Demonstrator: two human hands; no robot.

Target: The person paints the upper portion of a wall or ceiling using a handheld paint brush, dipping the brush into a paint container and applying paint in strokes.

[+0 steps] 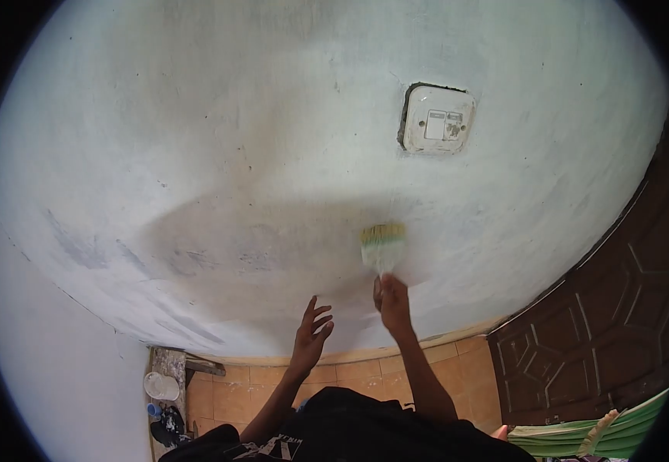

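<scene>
A wide paintbrush (383, 248) with a pale handle and yellowish bristle tips is gripped by its handle in my right hand (393, 303). Its bristles point up and overlap the white painted wall (296, 154). To the left and a little lower, my left hand (311, 336) is raised near the wall with its fingers apart, holding nothing. Grey smudges and patchy paint mark the wall left of the brush. Above and right of the brush sits a white double light switch (438, 119), dark gaps showing around its plate.
A brown panelled door (588, 331) stands at the right, with a green curtain (592, 431) below it. At lower left, a wooden bench (169, 362) bears a white tub (161, 386), a blue cup (153, 410) and a dark bundle (169, 427). Orange tiles (230, 396) cover the floor.
</scene>
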